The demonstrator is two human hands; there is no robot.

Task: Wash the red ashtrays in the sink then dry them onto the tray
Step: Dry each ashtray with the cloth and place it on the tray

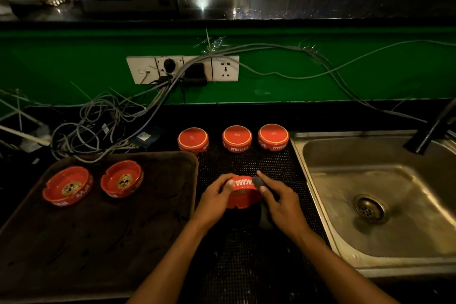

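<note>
Head view: left hand (214,198) is gripping a red ashtray (243,192) over the black mat (246,163), fingers curled round its rim. Right hand (281,201) is pinching a dark cloth (258,181) against the rim at 1 o'clock. Risk: a wet glazed wall sliding from the one-handed grip and chipping on the counter. Tray (148,155) edge is lying close at 9 o'clock, two ashtrays (67,186) on it, with room nearer the person; sink (320,136) rim at 3 o'clock; three upturned ashtrays (237,138) at 12.

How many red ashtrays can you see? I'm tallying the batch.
6. Two sit upright on the tray: and. Three stand upside down on the black mat. One is held in both hands. None seems hidden.
</note>
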